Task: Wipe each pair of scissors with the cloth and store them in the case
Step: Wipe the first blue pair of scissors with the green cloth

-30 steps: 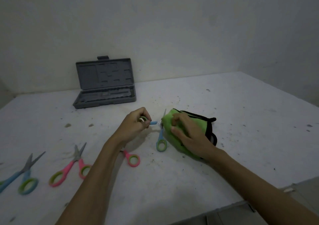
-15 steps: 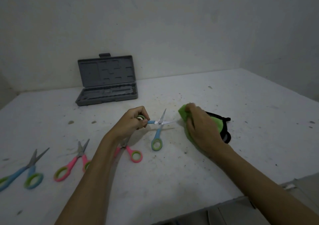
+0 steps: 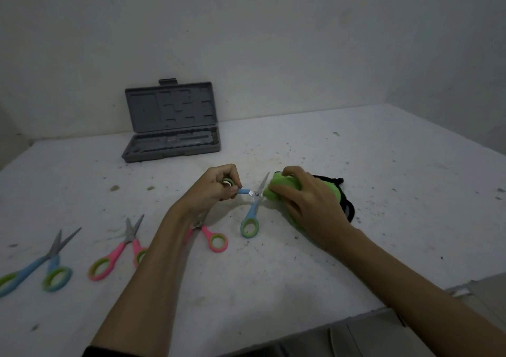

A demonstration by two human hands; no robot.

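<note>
- Four pairs of scissors on the white bench [image 3: 383,165], one of them in work, 3 lying to the L.
- Held scissors [image 3: 253,200]: blue w/ green rings, blades wide apart in an X at bench centre. One handle runs L into the left hand [image 3: 210,192]; other handle hangs toward the viewer, its ring near the bench. Free blade points up and away; 2nd blade points R into the cloth.
- Left hand fingers curled, pinching the green ring and blue shank.
- Right hand [image 3: 309,206] grips the green cloth [image 3: 279,189], fingers curled over the bunched fabric, which wraps the R-pointing blade by the pivot. Black trim shows behind the hand.
- Pink scissors [image 3: 216,240] just under the left forearm, blades hidden, ring toward viewer.
- 2nd pink pair [image 3: 120,250] further L, tips pointing away, slightly open.
- Blue pair [image 3: 46,263] at far L edge, tips up-right, long axis diagonal.
- Grey case [image 3: 172,121] at back-left by the wall, lid upright, tray facing up, well apart from the hands.
</note>
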